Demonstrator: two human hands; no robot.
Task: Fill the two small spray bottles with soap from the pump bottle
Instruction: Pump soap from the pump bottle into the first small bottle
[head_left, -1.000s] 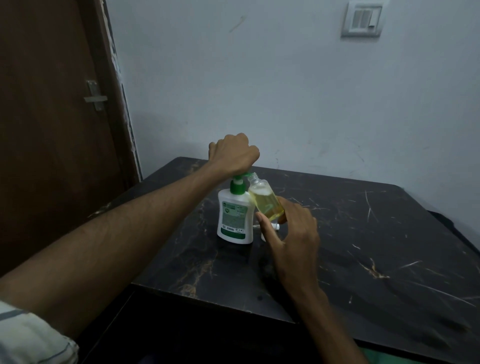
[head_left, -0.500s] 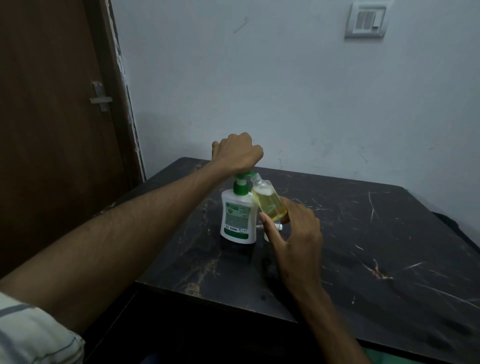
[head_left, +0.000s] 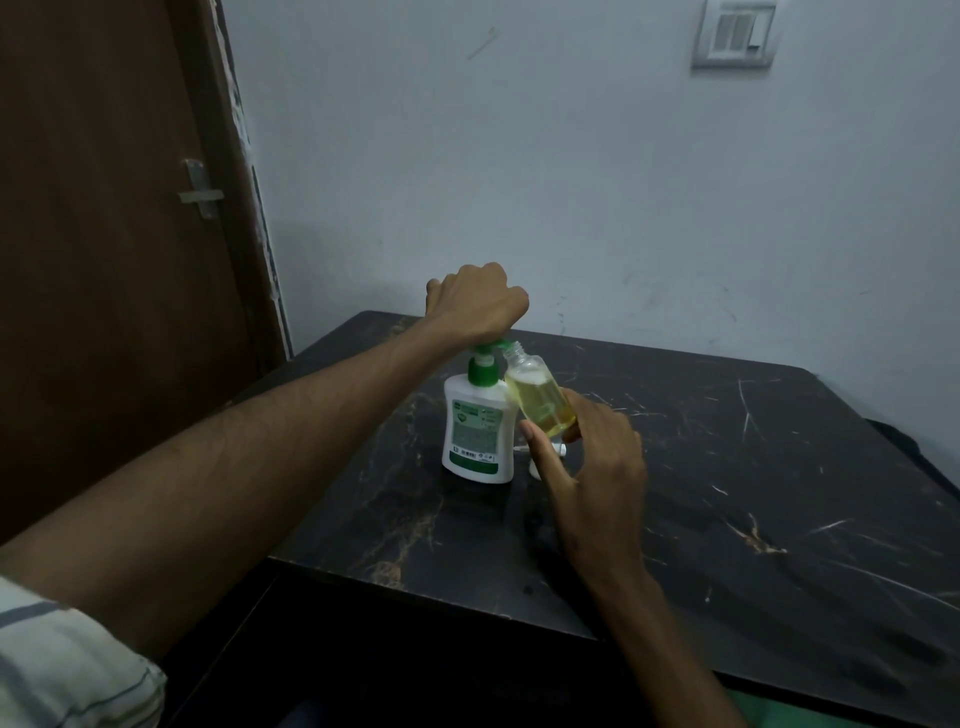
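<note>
A white pump bottle (head_left: 477, 434) with a green pump head stands on the black marble table (head_left: 727, 467). My left hand (head_left: 480, 306) sits on top of the pump head, fingers curled over it. My right hand (head_left: 592, 457) holds a small clear spray bottle (head_left: 537, 397), uncapped and tilted, its neck against the green spout. Yellow soap fills most of that bottle. Small white pieces (head_left: 545, 456), partly hidden behind my right thumb, lie on the table just right of the pump bottle. A second spray bottle cannot be made out.
A brown door (head_left: 104, 234) with a metal latch stands to the left of the table. A pale wall with a switch plate (head_left: 735, 34) is behind. The table's front edge runs close under my right wrist.
Both hands and both bottles keep nearly the same pose. The pump head appears slightly higher under my left hand; the view shifted a little.
</note>
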